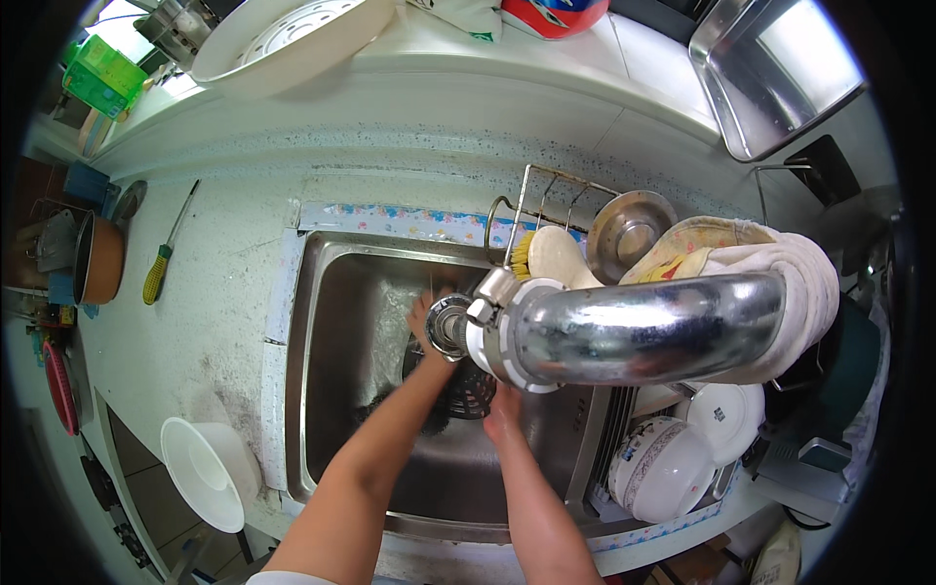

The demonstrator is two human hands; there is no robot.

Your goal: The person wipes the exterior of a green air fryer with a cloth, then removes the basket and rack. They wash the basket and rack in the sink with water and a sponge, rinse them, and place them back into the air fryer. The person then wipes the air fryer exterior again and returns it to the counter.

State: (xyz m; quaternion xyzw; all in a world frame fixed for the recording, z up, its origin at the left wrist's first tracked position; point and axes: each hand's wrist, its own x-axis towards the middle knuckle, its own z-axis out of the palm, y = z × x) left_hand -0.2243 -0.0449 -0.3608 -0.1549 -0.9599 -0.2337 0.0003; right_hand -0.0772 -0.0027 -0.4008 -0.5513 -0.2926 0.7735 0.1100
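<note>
Inside the stainless steel sink (439, 475), my right hand (504, 411) grips the edge of a black slotted plastic basket (470, 395). The faucet covers part of that hand and of the basket. My left hand (422, 318) is just beyond the basket, fingers apart, over wet metal with water on it. Its thumb side is hidden behind the faucet's outlet (447, 327). I cannot tell whether the left palm touches the basket. A dark, fuzzy-edged thing (436, 422) lies beneath the basket and my left forearm, too covered to identify.
The thick chrome faucet pipe (651, 329) crosses low over the sink, with cloths (797, 292) draped on it. Bowls (662, 468) and a plate (724, 420) stand at right. Behind are a wire rack (563, 194) and metal bowl (630, 234). A screwdriver (157, 274) and white tub (212, 472) sit left.
</note>
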